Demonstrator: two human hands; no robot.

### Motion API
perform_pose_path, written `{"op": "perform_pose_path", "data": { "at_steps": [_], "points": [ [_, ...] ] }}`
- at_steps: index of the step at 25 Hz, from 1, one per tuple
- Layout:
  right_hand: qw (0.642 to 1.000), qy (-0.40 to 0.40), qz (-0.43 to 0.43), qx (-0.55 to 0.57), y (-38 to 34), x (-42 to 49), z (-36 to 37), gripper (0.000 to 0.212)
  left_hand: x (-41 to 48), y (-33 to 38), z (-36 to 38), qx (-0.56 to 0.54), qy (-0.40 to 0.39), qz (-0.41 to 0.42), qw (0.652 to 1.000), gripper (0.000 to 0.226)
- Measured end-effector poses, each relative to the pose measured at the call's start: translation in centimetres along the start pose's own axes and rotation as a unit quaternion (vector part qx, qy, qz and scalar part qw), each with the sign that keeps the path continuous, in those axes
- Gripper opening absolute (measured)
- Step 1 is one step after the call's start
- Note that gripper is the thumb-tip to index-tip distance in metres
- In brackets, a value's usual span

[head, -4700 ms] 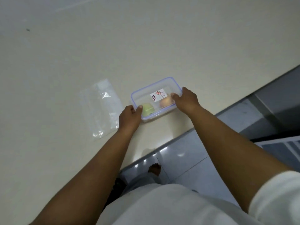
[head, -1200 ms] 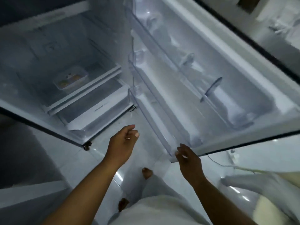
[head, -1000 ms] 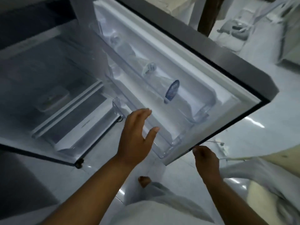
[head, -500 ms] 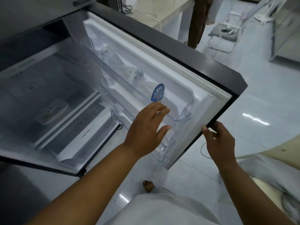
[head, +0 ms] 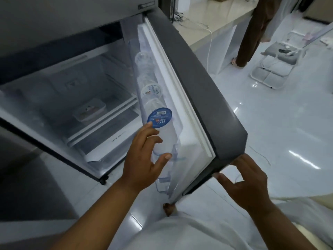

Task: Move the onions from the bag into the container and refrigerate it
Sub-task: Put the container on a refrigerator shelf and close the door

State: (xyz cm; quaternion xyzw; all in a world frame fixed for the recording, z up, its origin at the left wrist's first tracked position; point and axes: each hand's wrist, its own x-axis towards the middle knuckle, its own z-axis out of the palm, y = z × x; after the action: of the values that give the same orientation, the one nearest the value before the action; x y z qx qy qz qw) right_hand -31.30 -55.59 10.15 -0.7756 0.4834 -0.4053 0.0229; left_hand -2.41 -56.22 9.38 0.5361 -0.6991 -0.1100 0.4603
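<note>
The clear lidded container (head: 89,112) with the onions inside sits on the lower glass shelf of the open fridge (head: 75,91). The grey fridge door (head: 203,98) stands partly swung in. My left hand (head: 144,157) is spread open against the door's inner shelf, just below a blue-capped water bottle (head: 159,117). My right hand (head: 246,183) is at the door's lower outer corner, fingers curled on its edge. The bag is not in view.
Several water bottles (head: 150,91) lie in the door rack. A crisper drawer (head: 106,143) is under the shelf. A pale counter (head: 212,26) with cables, a hanging brown garment (head: 252,31) and a white folding rack (head: 273,69) stand on the glossy floor (head: 270,132) beyond the door.
The container went from the counter to the fridge shelf. Over the last second the door has swung further toward the fridge, with both hands following it.
</note>
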Motion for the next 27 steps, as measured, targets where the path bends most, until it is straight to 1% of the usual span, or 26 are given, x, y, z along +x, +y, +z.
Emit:
{"op": "perform_pose_path", "data": {
  "at_steps": [2, 4, 6, 8, 10, 12, 16, 19, 20, 22, 24, 27],
  "points": [
    [0.998, -0.001, -0.033, 0.045, -2.8, 2.0, 0.5, 0.060, -1.1, -0.6, -1.9, -0.032, 0.017, -0.050, 0.998, 0.031],
    [0.991, -0.006, -0.089, 0.100, -5.9, 4.2, 1.2, 0.075, -2.2, -1.0, -3.9, -0.032, 0.047, -0.098, 0.994, 0.031],
    [0.979, -0.026, -0.161, 0.121, -9.0, 6.3, 2.2, 0.081, -3.1, -1.4, -5.8, -0.027, 0.071, -0.146, 0.986, 0.034],
    [0.965, -0.055, -0.227, 0.116, -12.1, 7.7, 3.9, 0.074, -4.1, -1.8, -7.8, -0.007, 0.090, -0.179, 0.980, 0.033],
    [0.954, -0.077, -0.261, 0.125, -14.9, 8.3, 6.0, 0.065, -5.2, -2.1, -9.9, 0.003, 0.100, -0.212, 0.972, 0.037],
    [0.948, -0.090, -0.273, 0.136, -17.4, 8.7, 8.2, 0.062, -6.1, -2.3, -12.0, 0.002, 0.115, -0.241, 0.964, 0.042],
    [0.944, -0.109, -0.279, 0.137, -22.2, 9.3, 12.9, 0.064, -8.4, -2.3, -14.8, -0.039, 0.171, -0.289, 0.941, 0.045],
    [0.941, -0.128, -0.295, 0.104, -25.9, 10.5, 16.1, 0.066, -9.5, -2.2, -15.6, -0.085, 0.216, -0.317, 0.920, 0.040],
    [0.938, -0.136, -0.306, 0.085, -26.9, 11.0, 17.1, 0.067, -9.8, -2.5, -15.7, -0.093, 0.227, -0.334, 0.910, 0.042],
    [0.929, -0.151, -0.333, 0.051, -28.8, 12.4, 19.0, 0.069, -10.0, -3.9, -15.9, -0.090, 0.227, -0.373, 0.895, 0.057],
    [0.914, -0.168, -0.367, 0.041, -30.5, 14.2, 20.8, 0.071, -9.4, -5.8, -16.4, -0.095, 0.207, -0.418, 0.879, 0.072],
    [0.892, -0.186, -0.410, 0.050, -32.3, 17.0, 23.4, 0.073, -7.1, -9.0, -18.4, -0.113, 0.216, -0.462, 0.853, 0.080]
  ]
}}
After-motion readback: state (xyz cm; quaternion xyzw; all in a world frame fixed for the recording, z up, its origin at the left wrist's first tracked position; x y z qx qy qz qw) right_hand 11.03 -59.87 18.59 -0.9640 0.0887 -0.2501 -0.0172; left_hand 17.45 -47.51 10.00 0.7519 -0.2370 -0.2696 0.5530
